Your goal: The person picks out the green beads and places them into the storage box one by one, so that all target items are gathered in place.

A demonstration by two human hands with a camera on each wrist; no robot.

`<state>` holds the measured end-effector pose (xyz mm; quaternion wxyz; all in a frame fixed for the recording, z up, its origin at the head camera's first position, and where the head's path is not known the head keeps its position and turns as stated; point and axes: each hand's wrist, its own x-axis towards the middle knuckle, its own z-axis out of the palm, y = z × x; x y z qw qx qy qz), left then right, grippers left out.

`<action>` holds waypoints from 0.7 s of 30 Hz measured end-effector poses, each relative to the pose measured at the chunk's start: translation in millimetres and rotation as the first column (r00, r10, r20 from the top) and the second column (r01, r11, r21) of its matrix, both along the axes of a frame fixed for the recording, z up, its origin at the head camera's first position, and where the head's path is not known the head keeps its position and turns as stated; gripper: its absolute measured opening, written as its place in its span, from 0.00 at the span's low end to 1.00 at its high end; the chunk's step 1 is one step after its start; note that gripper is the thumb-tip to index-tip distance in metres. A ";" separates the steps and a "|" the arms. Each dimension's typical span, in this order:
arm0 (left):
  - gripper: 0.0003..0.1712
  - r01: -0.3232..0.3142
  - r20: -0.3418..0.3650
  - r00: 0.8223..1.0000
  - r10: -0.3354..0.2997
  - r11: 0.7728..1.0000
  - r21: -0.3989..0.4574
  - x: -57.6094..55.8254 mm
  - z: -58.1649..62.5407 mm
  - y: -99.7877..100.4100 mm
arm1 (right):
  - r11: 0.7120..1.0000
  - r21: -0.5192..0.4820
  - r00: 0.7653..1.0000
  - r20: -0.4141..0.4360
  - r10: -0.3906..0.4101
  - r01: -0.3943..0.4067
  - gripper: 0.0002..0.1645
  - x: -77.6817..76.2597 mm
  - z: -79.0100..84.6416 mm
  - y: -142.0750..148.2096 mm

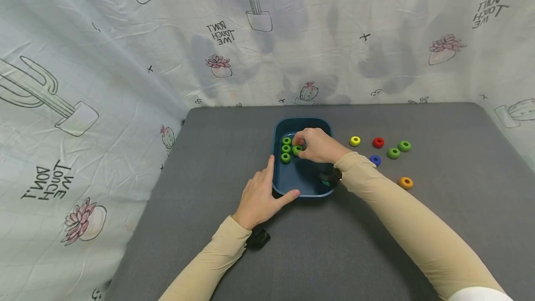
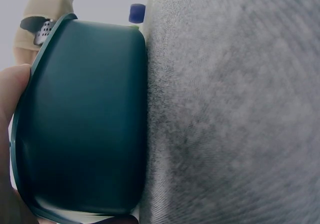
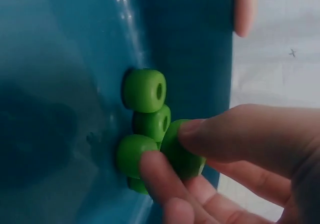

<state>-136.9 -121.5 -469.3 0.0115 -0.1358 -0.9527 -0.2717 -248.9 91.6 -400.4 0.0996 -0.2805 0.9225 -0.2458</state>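
Observation:
A dark blue rectangular tray (image 1: 303, 193) lies on the grey table. Over its far part, my right hand (image 1: 318, 147) pinches a green bead (image 3: 184, 154) between thumb and fingers. Several more green beads (image 1: 286, 149) stand in a row along the tray's left wall; the right wrist view shows one green bead (image 3: 145, 90) at the row's end with its hole visible. One fingertip touches another green bead (image 3: 134, 156). My left hand (image 1: 259, 195) rests against the tray's near left corner, index finger along the left rim and thumb at the near rim.
Right of the tray lie loose beads: yellow (image 1: 355, 141), red (image 1: 378, 142), blue (image 1: 375, 160), orange (image 1: 405, 182) and two green ones (image 1: 393, 153). A patterned cloth (image 1: 334, 36) hangs behind and left of the table (image 1: 225, 147).

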 end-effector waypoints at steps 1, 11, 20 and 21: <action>0.68 0.000 0.000 1.000 0.000 1.000 0.000 0.0 0.2 0.0 | 1.000 0.016 1.000 0.005 0.000 0.000 0.17 -0.4 -0.2 -1.1; 0.68 0.002 -0.014 1.000 -0.002 1.000 0.002 -0.3 0.2 -0.2 | 0.997 0.082 1.000 0.029 -0.001 -0.002 0.14 -2.5 -5.0 -5.2; 0.68 0.002 -0.009 1.000 -0.002 1.000 0.000 -0.1 0.5 0.0 | 0.996 0.085 0.999 0.053 -0.010 0.005 0.16 -1.8 -10.0 -5.3; 0.68 0.001 -0.009 1.000 -0.001 1.000 -0.001 -0.1 0.5 0.0 | 0.996 0.086 0.998 0.055 -0.012 0.007 0.16 -1.6 -10.1 -5.6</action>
